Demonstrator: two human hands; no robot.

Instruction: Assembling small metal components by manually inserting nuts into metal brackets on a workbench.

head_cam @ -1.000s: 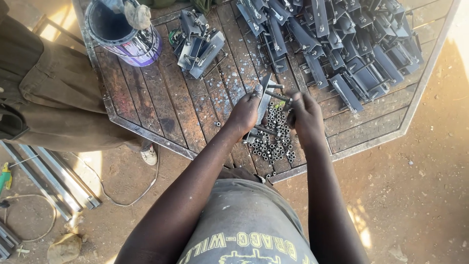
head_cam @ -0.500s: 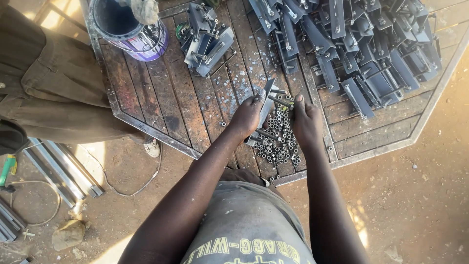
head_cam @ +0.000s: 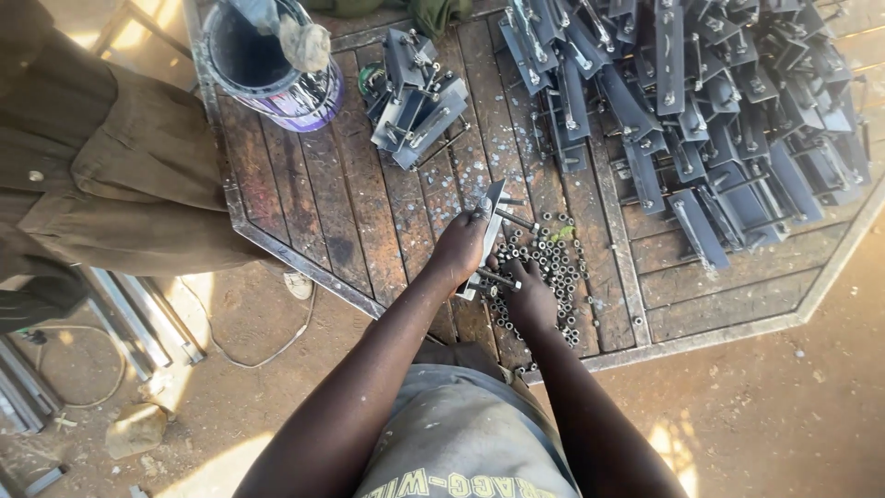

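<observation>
Left hand [head_cam: 463,247] has its grip around a bolted metal bracket [head_cam: 487,231]; right hand [head_cam: 529,295], fingers curled on a bolt [head_cam: 498,278], rests over nuts [head_cam: 551,267] on the surface [head_cam: 304,203].

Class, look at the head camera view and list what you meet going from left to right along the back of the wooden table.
Paint bucket → small stack of grey metal brackets → large heap of grey metal brackets. Nearer the viewer, the left hand holds a bracket with bolts, and the right hand rests on the pile of nuts.
</observation>
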